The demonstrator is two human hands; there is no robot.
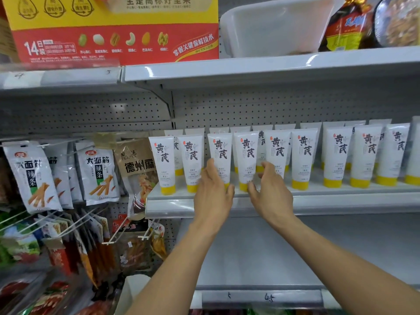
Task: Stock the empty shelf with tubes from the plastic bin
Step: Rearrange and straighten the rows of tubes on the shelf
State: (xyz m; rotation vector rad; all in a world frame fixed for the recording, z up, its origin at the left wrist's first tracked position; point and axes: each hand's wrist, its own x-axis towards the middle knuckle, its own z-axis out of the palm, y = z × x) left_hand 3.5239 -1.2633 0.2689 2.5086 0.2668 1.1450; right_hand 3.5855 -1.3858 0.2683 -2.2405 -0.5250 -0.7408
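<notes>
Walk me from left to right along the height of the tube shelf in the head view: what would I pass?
Hanging white snack packs → brown snack bag → leftmost tube → next tube → left hand → tube between the hands → right hand → more tubes towards the right edge.

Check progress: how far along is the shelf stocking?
Mostly done: tubes stand cap-down in two rows across the shelf. In hand: left hand holds the third front tube, right hand the fourth front tube, apparently straightening them. Left: possibly nothing; the bin on the upper shelf looks empty.
</notes>
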